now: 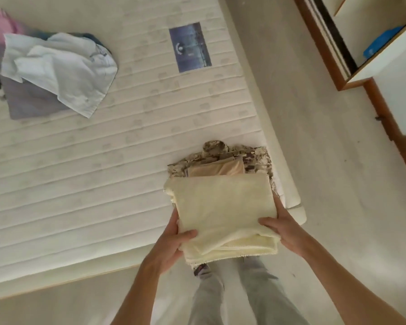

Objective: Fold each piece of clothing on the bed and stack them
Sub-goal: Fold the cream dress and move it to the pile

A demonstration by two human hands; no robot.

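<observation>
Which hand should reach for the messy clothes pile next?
Probably the left hand. Both hands grip the folded cream garment, but the unfolded pile lies far on the left of the mattress, while the right hand is farther away.

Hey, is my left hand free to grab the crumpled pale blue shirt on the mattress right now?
Probably not: the left hand grips the folded cream towel along with the right hand, and the crumpled pale blue shirt lies far across the mattress.

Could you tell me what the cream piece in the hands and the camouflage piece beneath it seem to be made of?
The cream piece looks like soft terry or fleece: a thick, matte, fuzzy pile with plump folded edges. The camouflage piece seems a thinner, flat woven fabric with a printed pattern, probably cotton or a blend.
</observation>
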